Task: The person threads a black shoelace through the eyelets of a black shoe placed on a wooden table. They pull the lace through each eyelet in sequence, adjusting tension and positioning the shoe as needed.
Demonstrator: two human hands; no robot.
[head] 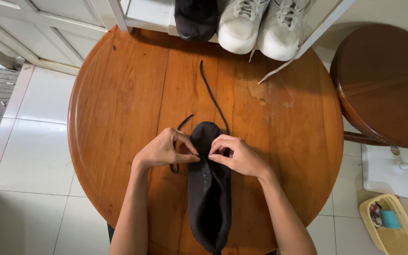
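a: head view: what's hard to see?

b: the black shoe (208, 189) lies mid-table, toe away; its heel is cut off at the bottom edge. the left hand (164, 150) and right hand (237, 155) both pinch at its eyelets, but the fingertips cover whatever they grip.

a: the lace (213, 99)?

b: it runs up the table (114, 104), then vanishes under the shoe.

a: room around it?

b: bare wood on both sides. white sneakers (260, 23) and a second black shoe (195, 19) sit at the far rim, tops cut off. a stool (383, 80) stands right.
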